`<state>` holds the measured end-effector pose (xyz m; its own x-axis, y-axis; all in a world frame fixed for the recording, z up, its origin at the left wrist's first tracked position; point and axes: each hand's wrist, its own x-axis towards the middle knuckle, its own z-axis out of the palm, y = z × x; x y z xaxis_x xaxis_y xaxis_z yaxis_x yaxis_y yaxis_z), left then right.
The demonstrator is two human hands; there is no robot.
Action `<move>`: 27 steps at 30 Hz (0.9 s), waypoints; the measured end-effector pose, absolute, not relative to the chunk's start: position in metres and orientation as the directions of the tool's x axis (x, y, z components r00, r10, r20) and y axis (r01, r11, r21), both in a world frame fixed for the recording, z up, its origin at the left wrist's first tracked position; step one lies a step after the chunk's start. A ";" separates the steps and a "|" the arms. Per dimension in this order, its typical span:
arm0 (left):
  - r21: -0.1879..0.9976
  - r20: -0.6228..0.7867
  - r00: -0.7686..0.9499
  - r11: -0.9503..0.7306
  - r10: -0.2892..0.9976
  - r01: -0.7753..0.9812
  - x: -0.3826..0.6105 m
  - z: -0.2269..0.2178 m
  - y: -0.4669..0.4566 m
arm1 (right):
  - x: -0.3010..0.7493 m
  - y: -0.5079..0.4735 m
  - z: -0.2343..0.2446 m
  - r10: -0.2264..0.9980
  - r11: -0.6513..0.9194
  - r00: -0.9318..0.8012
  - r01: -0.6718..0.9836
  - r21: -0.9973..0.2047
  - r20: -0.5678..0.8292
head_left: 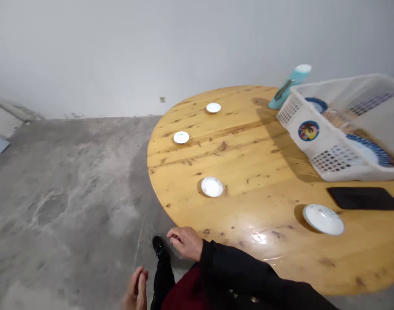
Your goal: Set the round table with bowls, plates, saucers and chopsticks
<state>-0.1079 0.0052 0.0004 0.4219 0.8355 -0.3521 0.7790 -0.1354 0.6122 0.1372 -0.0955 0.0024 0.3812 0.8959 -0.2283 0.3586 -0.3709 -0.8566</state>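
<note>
My right hand [186,243], in a dark sleeve, hovers at the near left edge of the round wooden table [242,159]. Its fingers are loosely bent, with a gap at the thumb and nothing visible in them. Lower down, over the floor, my left hand [137,289] is slightly blurred, its fingers pointing up and apparently holding nothing. Closest to my right hand is a small white dish [212,187]. Two more small white dishes, one at the left edge [181,137] and one farther back [213,107], lie apart from it. A larger white dish [324,219], possibly stacked, sits at the right.
A white plastic basket [342,161] with blue-rimmed dishware inside stands on the right of the table. Beside it is a turquoise container with a white top [289,88]. A flat black object [364,198] lies in front. Grey concrete floor [77,193] spreads left; a wall [135,56] rises behind.
</note>
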 end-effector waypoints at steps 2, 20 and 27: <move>0.613 -0.288 0.536 -0.277 0.794 0.740 -0.092 0.008 0.058 | 0.131 -0.080 -0.004 0.845 -0.431 0.472 0.323 -0.843 -0.251; 0.815 -0.071 0.986 -0.560 0.152 0.146 0.123 0.004 0.296 | 0.144 0.098 -0.015 0.430 -0.500 0.867 -0.003 -0.866 -0.251; 0.753 -0.171 0.984 -0.650 -0.044 0.102 0.229 0.014 0.365 | 0.222 0.173 -0.014 0.358 -0.460 0.902 -0.055 -0.886 -0.241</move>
<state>0.2293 0.3651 0.0142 0.9843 -0.0439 -0.1711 0.1019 -0.6500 0.7530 0.2216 0.1730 -0.0145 0.9020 0.3579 -0.2414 -0.0548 -0.4596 -0.8864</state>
